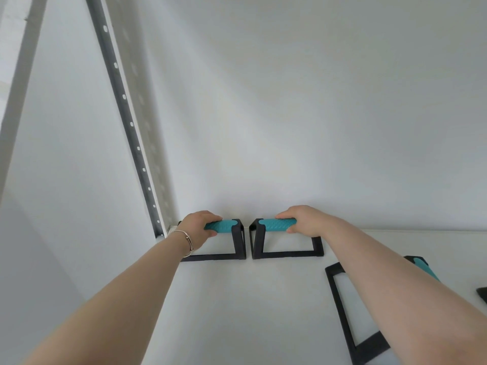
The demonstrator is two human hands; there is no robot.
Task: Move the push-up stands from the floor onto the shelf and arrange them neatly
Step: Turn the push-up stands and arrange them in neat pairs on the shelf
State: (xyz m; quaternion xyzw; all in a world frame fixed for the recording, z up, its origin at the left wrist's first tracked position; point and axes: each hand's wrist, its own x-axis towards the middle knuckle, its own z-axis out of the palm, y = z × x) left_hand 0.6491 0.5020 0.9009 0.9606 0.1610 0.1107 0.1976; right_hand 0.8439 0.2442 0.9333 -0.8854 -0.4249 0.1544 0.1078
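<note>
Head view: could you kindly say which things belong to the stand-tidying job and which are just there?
Job: left stand, right stand, third stand, shelf, left hand, right hand.
Just there: bracelet, slotted post, wall.

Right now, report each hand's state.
Left hand: closed, gripping the left push-up stand.
Right hand: closed, gripping the right push-up stand.

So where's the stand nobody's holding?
Head view, lower right: the loose stand lies on the shelf, partly behind the right forearm, nearer than the right hand gripping another stand.
</note>
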